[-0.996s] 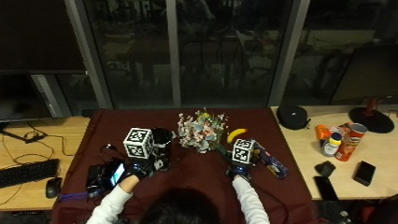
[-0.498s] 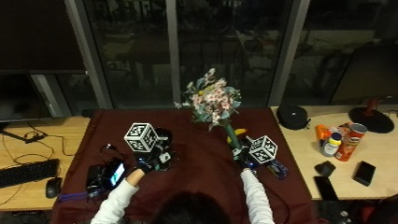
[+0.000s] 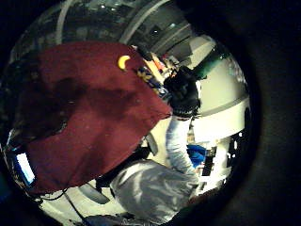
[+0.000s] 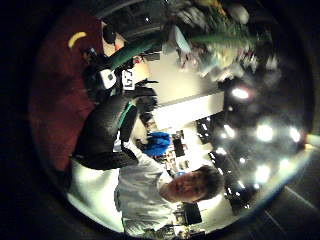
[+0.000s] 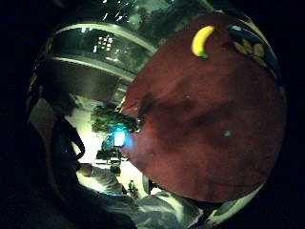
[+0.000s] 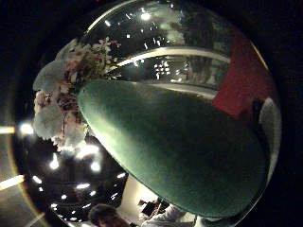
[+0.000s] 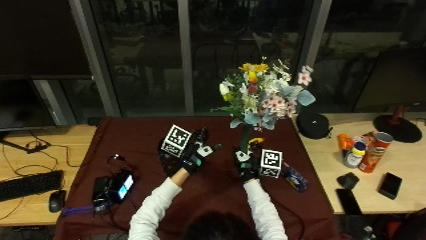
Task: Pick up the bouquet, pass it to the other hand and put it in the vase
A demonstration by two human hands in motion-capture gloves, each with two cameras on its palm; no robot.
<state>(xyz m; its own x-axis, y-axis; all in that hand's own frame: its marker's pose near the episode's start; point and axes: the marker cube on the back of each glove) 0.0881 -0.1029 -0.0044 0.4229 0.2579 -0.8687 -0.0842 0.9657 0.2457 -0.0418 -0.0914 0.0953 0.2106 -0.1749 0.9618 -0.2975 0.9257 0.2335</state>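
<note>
The bouquet (image 7: 263,100), mixed white, pink and yellow flowers with a green wrapped stem, stands upright above the dark red tablecloth (image 7: 133,140). My right hand (image 7: 246,167) grips the stem's lower end; the green wrap (image 6: 175,151) fills the right thumb side palm view. My left hand (image 7: 193,159) hovers just left of the stem with fingers spread, holding nothing. The left thumb side palm view shows the bouquet (image 4: 215,35) and the right hand (image 4: 107,75) on its stem. I cannot pick out a vase for certain.
A banana (image 7: 256,141) lies behind the stem, and a dark blue patterned object (image 7: 293,177) lies right of my right hand. A lit phone (image 7: 123,182) sits at the cloth's left. Snack cans (image 7: 376,152) and phones (image 7: 389,185) occupy the right table.
The bouquet rose from lying on the table to upright in my right hand. That hand shifted left toward the middle, and my left hand moved right toward the stem.
</note>
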